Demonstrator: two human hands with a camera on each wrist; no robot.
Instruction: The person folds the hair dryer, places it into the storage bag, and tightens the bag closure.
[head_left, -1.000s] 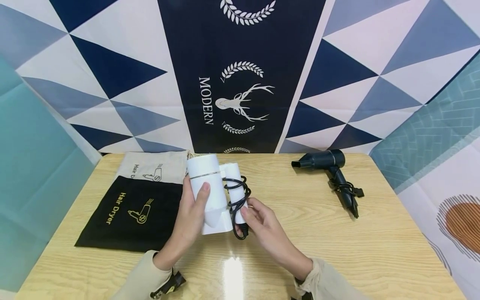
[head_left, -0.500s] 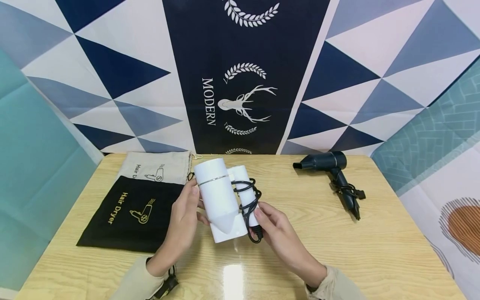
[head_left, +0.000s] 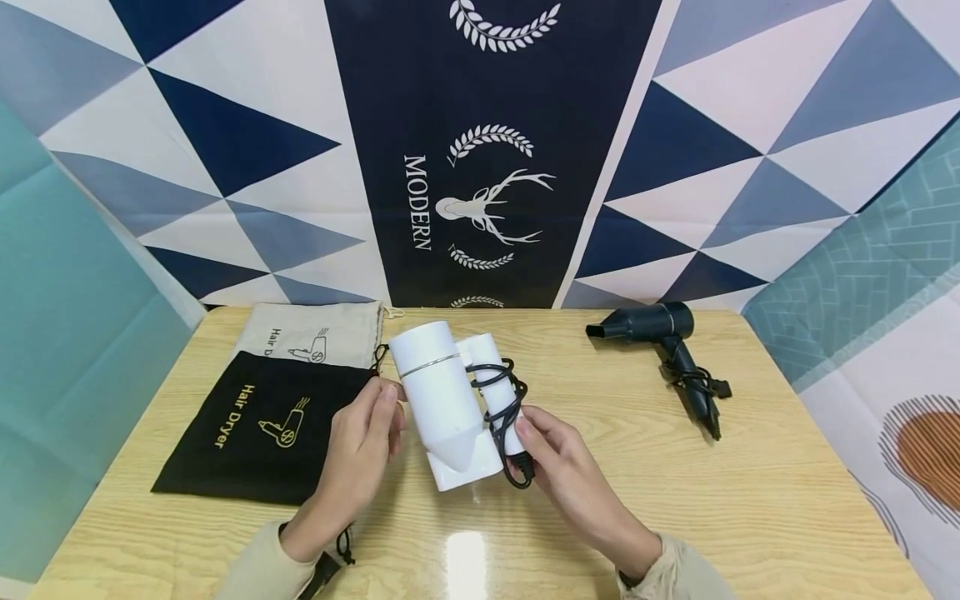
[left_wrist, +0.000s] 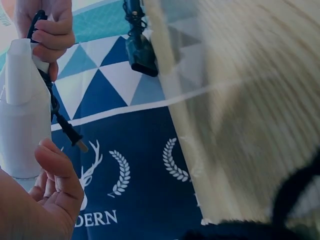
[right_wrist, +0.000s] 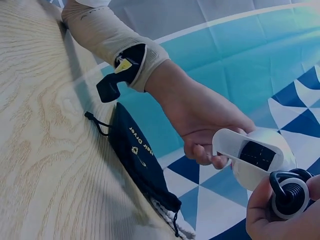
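Observation:
A white hair dryer [head_left: 438,392] with a folded handle is held up over the table, its wide barrel end tilted away. My right hand [head_left: 570,471] grips the lower end of the handle, thumb on top. Black cord [head_left: 504,406] is wound around that handle, and its plug [left_wrist: 69,131] dangles in the left wrist view. Close by the barrel's left side is my left hand [head_left: 358,442], fingers loosely curled, fingertips right at the barrel. From the right wrist view, the nozzle [right_wrist: 257,155] shows its dark opening, with the left hand [right_wrist: 200,117] beside it.
A black hair dryer [head_left: 637,322] with its cord wrapped lies at the table's back right. On the left, a black drawstring pouch [head_left: 240,433] overlaps a pale pouch [head_left: 337,329]; both are printed "Hair Dryer". The wooden table [head_left: 675,517] meets a patterned cloth [head_left: 247,108] behind.
The white hair dryer has shifted slightly right and tilted. My left hand has let go of its barrel and drawn left, fingers now curled. My right hand has kept its grip and moved right.

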